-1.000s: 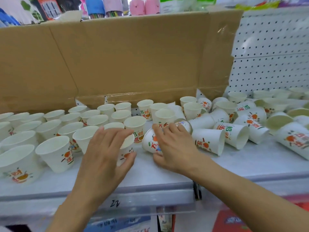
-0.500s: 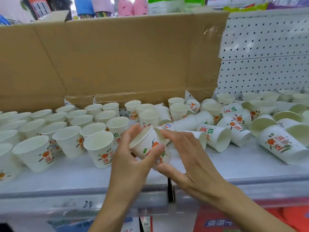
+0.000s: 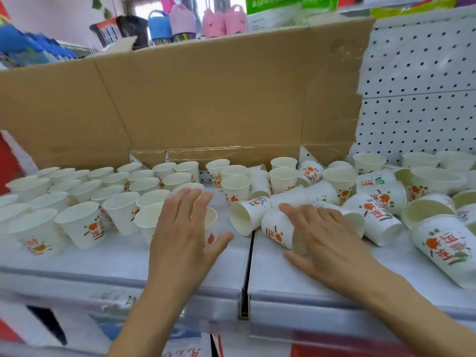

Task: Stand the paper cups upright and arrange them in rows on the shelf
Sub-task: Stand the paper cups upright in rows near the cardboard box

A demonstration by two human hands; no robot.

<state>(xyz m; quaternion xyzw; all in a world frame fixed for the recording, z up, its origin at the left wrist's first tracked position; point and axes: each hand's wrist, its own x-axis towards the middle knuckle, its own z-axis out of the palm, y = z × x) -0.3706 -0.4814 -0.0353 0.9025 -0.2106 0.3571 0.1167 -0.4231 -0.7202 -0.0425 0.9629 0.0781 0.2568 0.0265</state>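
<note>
White paper cups with orange print cover a white shelf (image 3: 103,261). Upright cups (image 3: 77,224) stand in rows on the left half. My left hand (image 3: 184,235) lies with straight fingers over the upright cup (image 3: 211,224) at the right end of the front row, its thumb spread to the right. Several cups lie tipped on the right half, one (image 3: 246,215) with its mouth facing me. My right hand (image 3: 327,240) rests on another lying cup (image 3: 277,229). The fingers lie fairly straight across it and the thumb sits below its rim.
A flattened cardboard sheet (image 3: 206,99) stands behind the cups, with white pegboard (image 3: 417,104) to its right. More tipped cups (image 3: 448,251) lie at the far right. A dark seam (image 3: 247,269) splits the shelf between my hands. Goods stand on top of the cardboard.
The cup both hands held tilted half a second ago now stands upright at the front row's end. My right hand has moved right onto another lying cup.
</note>
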